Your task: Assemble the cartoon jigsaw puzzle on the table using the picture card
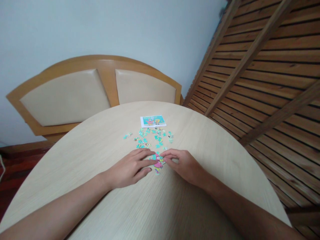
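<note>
A partly joined jigsaw puzzle (158, 164) with a pink cartoon figure lies flat on the table between my hands. My left hand (133, 166) rests over its left side, fingers spread, with a fingertip on the pink part. At its right edge my right hand (183, 165) has thumb and fingers pinched together; a small puzzle piece appears to be between them, touching or nearly touching the joined part. Loose turquoise puzzle pieces (143, 144) are scattered just beyond my hands. Behind them lies a reference picture card (153, 121) showing a pink and a yellow figure.
The round pale wooden table (105, 206) carries everything. A bench with a cream padded back (67, 96) stands behind it against the wall. On the right a slatted wooden panel (262, 66) leans close to the table's edge.
</note>
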`<state>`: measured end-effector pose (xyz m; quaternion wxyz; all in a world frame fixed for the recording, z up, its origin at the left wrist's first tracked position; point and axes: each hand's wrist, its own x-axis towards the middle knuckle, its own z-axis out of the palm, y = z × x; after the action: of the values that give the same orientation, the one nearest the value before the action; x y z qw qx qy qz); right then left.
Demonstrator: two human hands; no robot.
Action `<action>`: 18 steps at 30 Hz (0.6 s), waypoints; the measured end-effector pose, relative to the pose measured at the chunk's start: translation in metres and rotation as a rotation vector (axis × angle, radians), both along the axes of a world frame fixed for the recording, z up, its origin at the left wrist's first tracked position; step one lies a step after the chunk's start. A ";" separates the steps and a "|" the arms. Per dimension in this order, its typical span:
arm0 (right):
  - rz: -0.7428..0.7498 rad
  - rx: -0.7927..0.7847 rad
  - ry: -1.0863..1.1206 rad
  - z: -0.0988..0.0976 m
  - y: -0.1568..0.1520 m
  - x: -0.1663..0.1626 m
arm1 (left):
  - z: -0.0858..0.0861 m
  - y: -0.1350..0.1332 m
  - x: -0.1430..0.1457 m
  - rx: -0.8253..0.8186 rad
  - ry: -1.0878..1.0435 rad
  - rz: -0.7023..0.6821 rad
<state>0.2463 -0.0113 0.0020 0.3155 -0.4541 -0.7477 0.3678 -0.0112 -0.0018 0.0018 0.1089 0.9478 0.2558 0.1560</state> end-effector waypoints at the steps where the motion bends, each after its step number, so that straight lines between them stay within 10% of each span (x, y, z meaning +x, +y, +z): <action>1: -0.003 -0.001 -0.005 0.001 0.000 0.001 | 0.000 0.000 0.000 -0.001 -0.002 0.000; 18: -0.001 0.034 -0.201 0.014 -0.019 -0.007 | 0.013 -0.011 0.001 -0.090 -0.084 -0.215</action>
<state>0.2397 -0.0302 0.0156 0.2468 -0.4838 -0.7813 0.3075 -0.0098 -0.0127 0.0146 0.1779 0.9566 0.1546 0.1713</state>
